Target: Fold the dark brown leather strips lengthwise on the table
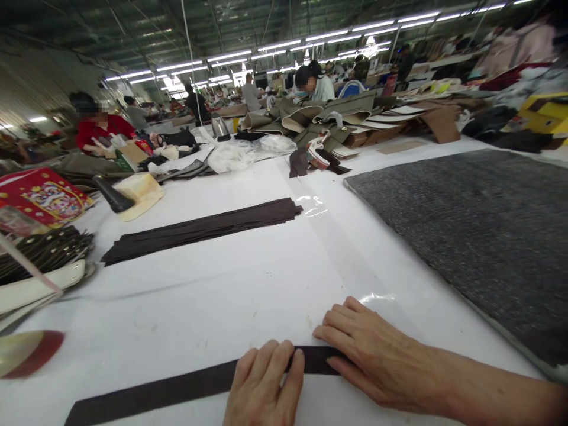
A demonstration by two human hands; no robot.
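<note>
1. Dark strip (155, 390) lies flat on the white table (186, 313), near edge, running from lower left to under both hands; its right end is hidden by the right hand.
2. Left hand (266, 384): on top of strip, fingers close together and bent down onto it; cannot tell whether they pinch it or only press.
3. Right hand (364, 349): just beside left, comes in from the right. Thumb at strip, other fingers reach past its far edge, narrow gap between; cannot tell if it grips.
4. Stack of dark strips (204, 231): farther up the table, slightly slanted, ends uneven, well apart from hands.
5. Dark gray sheet (479, 236): flat, right side of table.
6. Black-handled tool (110, 194): far left, touching a yellowish block (137, 192).
7. Left edge: red printed box (48, 195), dark straps (44, 251), pale straps (44, 284), blurred red-and-yellowish object (31, 354).
8. Behind: clear plastic (231, 155), piled material (306, 115), person in red (106, 130).
</note>
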